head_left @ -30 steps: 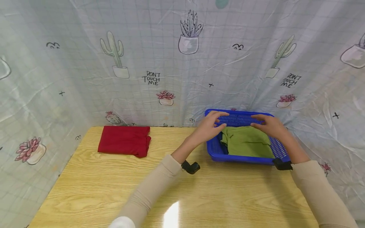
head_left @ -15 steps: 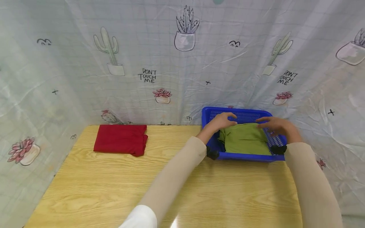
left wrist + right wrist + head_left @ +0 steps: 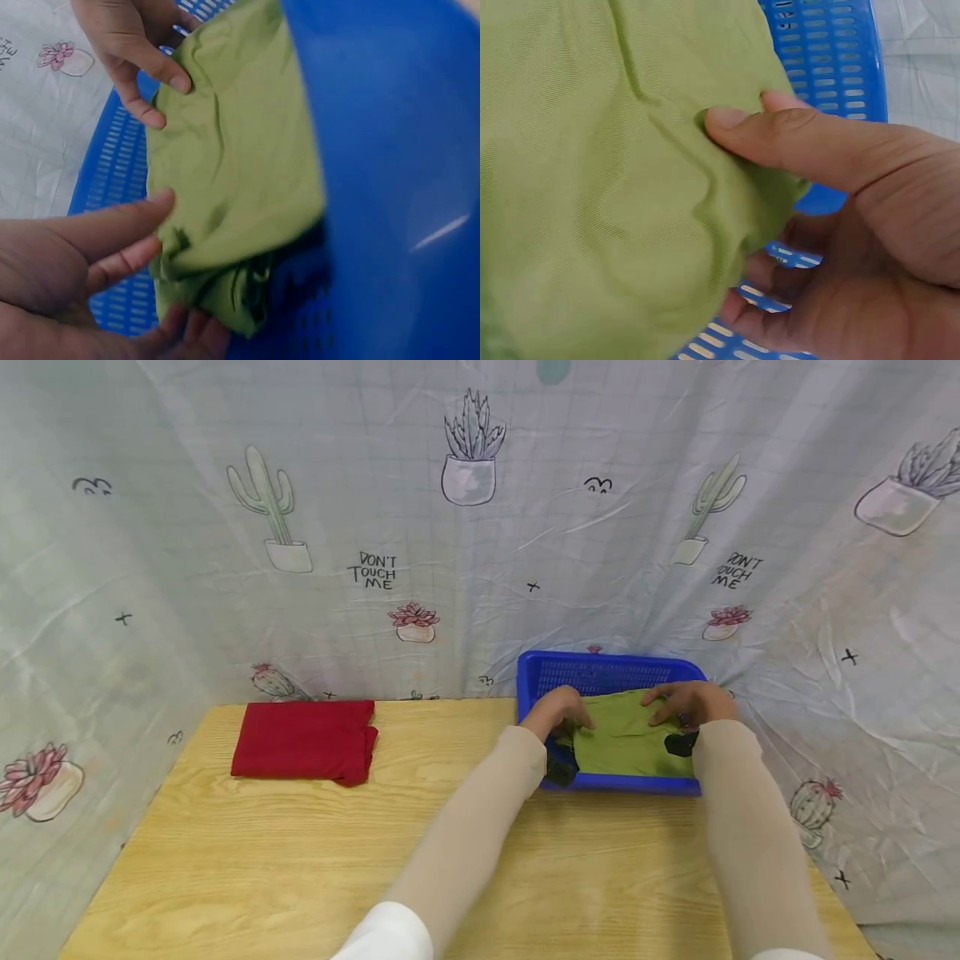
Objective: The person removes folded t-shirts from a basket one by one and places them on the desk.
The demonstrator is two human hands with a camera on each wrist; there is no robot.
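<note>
A folded green cloth (image 3: 621,735) lies in the blue plastic basket (image 3: 615,782) at the table's back right. At its left end is my left hand (image 3: 562,710). In the left wrist view, that hand's thumb lies over the cloth and its fingertips reach under the bunched folds. My right hand (image 3: 692,700) grips the opposite end. The right wrist view shows its thumb pressing the top of the cloth, with the other fingers curled beneath the edge. Something dark blue (image 3: 300,266) shows under the folds in the left wrist view.
A folded red cloth (image 3: 303,739) lies on the wooden table (image 3: 300,852) at the back left. Close behind the basket hangs a pale curtain (image 3: 480,568) printed with cacti, which also encloses both sides.
Both hands have come down from above the basket onto the two ends of the green cloth and taken hold there. The head view has shifted slightly. The red cloth stays in place.
</note>
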